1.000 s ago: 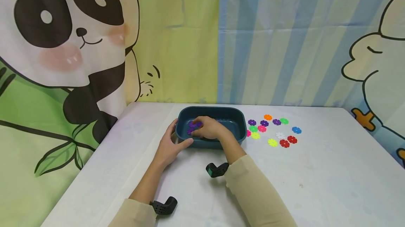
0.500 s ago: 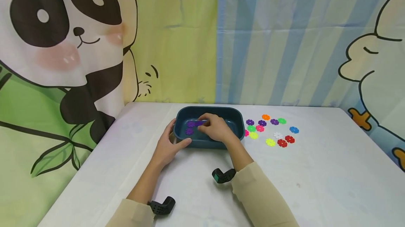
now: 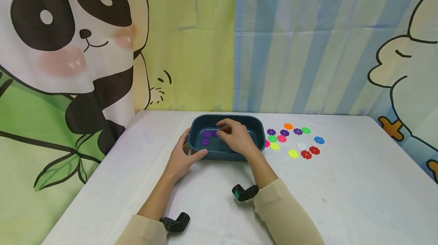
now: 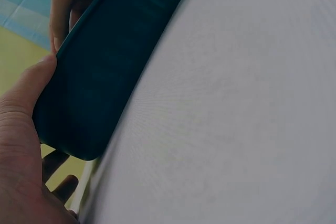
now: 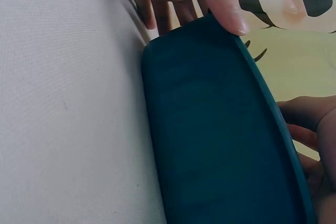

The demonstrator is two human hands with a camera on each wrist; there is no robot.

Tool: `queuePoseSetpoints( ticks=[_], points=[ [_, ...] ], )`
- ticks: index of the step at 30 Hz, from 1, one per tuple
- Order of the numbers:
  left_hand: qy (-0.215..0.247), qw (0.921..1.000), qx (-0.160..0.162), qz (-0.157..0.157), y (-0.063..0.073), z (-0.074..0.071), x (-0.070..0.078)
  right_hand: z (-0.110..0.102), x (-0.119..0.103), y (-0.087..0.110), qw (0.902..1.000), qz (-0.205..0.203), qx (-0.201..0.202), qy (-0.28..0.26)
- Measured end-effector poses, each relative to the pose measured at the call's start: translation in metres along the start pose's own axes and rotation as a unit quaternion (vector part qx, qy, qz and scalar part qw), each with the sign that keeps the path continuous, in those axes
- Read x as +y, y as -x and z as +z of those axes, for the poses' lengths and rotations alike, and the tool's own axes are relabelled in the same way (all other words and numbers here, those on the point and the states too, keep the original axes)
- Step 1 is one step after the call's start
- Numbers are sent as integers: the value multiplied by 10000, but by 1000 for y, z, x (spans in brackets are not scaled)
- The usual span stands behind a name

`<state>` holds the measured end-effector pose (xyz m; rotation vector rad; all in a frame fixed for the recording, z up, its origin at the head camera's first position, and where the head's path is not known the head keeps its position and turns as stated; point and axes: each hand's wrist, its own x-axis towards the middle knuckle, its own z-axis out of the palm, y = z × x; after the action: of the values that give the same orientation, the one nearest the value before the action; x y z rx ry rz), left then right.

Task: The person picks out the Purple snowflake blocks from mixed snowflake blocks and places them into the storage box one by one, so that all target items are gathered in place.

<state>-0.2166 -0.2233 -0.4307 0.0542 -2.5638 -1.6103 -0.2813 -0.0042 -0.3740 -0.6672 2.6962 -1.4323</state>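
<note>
One dark blue-green plastic tub [image 3: 222, 156], rectangular with rounded corners, stands upright on the white cloth-covered tabletop [image 3: 342, 192], close to the far edge and slightly left of that edge's midpoint.

Contents: purple flower-shaped discs [image 3: 205, 142], at least three visible, lying near the tub's left end; the right hand may hide others.

Left hand [image 3: 180, 160]: grips the tub at its near-left corner — thumb over the near rim, the other fingers round the outside of the left end.

Right hand [image 3: 236, 136]: above the tub's interior, fingers bent, thumb and index fingertips apart just beside a purple disc. Whether the fingers grasp a disc cannot be told — the hand itself blocks the view.

Outside the tub, loose flower-shaped discs [image 3: 293, 154] in orange, purple, green, pink, yellow, white, red and blue lie flat on the tabletop, between the tub's right end and the tabletop's right edge, nearer the tub. The leftmost pink one is partly hidden by the tub.
</note>
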Motion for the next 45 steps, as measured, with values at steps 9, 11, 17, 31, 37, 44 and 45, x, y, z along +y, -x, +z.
queuePoseSetpoints(
  ticks=[9,11,17,31,37,44,45],
  points=[
    [-11,10000,9,-13,0,1,0,-14,-4,4,9993,-211,209,-212],
    [-19,10000,6,-17,0,1,0,-18,-5,5,9990,-256,247,-259],
    [18,10000,8,-44,0,1,1,-30,-8,7,9985,-373,305,-272],
    [-40,10000,47,-1,1,0,1,-60,-13,13,9908,-516,1057,-665],
    [-55,10000,46,-1,-1,0,-1,-72,-12,14,9878,-441,1298,-733],
    [-59,10000,47,22,0,0,-1,-87,-4,16,9812,-393,1698,-825],
    [-60,10000,42,26,0,0,-1,-89,-3,17,9803,-364,1758,-825]
  ],
)
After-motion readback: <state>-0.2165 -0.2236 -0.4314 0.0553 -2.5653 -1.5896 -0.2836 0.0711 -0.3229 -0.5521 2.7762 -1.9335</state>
